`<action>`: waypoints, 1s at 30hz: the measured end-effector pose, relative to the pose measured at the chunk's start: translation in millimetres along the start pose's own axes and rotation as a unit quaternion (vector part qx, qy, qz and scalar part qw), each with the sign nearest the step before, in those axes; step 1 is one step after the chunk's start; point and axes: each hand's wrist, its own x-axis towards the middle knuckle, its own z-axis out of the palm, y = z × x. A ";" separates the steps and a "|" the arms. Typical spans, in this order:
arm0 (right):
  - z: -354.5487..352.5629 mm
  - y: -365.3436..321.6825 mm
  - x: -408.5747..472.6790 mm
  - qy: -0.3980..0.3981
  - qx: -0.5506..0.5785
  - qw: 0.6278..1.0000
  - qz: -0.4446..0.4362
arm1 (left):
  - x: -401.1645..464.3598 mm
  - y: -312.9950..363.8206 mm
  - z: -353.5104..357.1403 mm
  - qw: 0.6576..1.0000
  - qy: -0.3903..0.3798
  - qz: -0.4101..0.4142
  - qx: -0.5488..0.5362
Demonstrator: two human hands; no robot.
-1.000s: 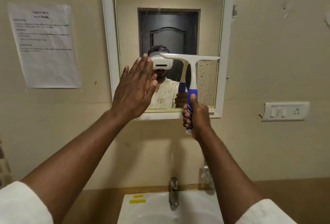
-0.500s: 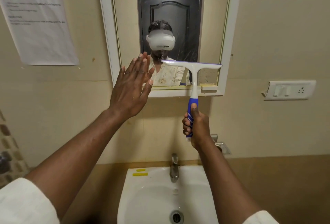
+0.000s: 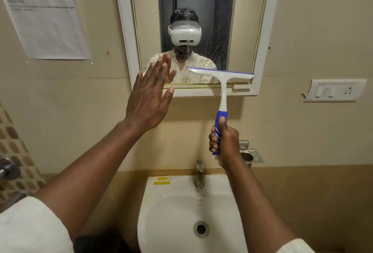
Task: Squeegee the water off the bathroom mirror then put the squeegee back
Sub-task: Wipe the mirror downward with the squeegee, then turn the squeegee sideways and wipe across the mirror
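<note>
A white-framed mirror hangs on the cream wall, with water streaks down its middle. My right hand grips the blue handle of a white squeegee. Its blade lies level against the glass, just above the bottom right of the frame. My left hand is held flat with straight fingers at the mirror's lower left corner, its fingertips over the glass. It holds nothing.
A white basin with a metal tap sits below the mirror. A metal holder is fixed to the wall behind my right hand. A switch plate is on the right, a paper notice on the left.
My right hand has drawn the squeegee down the right part of the mirror from mid height to near the bottom edge. My left hand has stayed flat at the lower left corner.
</note>
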 end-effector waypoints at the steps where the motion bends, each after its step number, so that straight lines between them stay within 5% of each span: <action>1: -0.7 0.0 -0.7 0.001 -0.002 1.000 0.001 | -1.5 0.5 1.1 1.000 -0.002 0.000 0.000; 19: -18.1 7.6 -19.1 0.036 -0.103 0.994 -0.013 | -15.4 4.6 0.7 1.000 -0.013 -0.006 -0.012; 30: 4.3 -32.3 -15.4 -0.013 -0.133 0.990 -0.052 | 15.5 -4.0 -36.7 0.998 0.052 0.001 -0.028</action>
